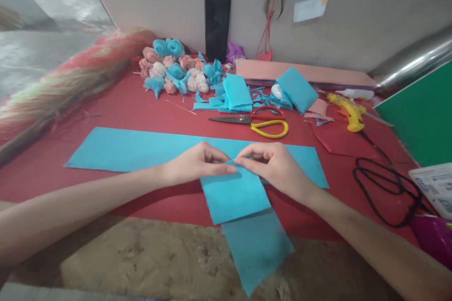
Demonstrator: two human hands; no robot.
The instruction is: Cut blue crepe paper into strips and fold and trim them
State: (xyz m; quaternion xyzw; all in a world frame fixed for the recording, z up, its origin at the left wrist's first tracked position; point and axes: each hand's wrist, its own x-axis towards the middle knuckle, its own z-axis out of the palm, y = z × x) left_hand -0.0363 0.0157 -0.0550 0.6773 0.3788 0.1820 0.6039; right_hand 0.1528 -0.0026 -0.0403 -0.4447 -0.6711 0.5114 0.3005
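Note:
A strip of blue crepe paper point(235, 195) is folded over at its top, and its lower end hangs past the table's front edge. My left hand point(197, 164) pinches the fold's upper edge between thumb and fingers. Close beside it, my right hand point(273, 164) grips the same edge at the right corner. Beneath both hands a long flat blue paper strip point(141, 148) lies across the table. Just beyond it rest scissors point(250, 121) with one red and one yellow handle, their blades pointing left.
Paper roses point(176, 70) in blue, pink and white are heaped at the back left. Folded blue paper point(237, 91) lies among scraps. A black phone point(217, 27) leans on the wall. At right are a yellow glue gun point(351, 113) and its black cord point(379, 188).

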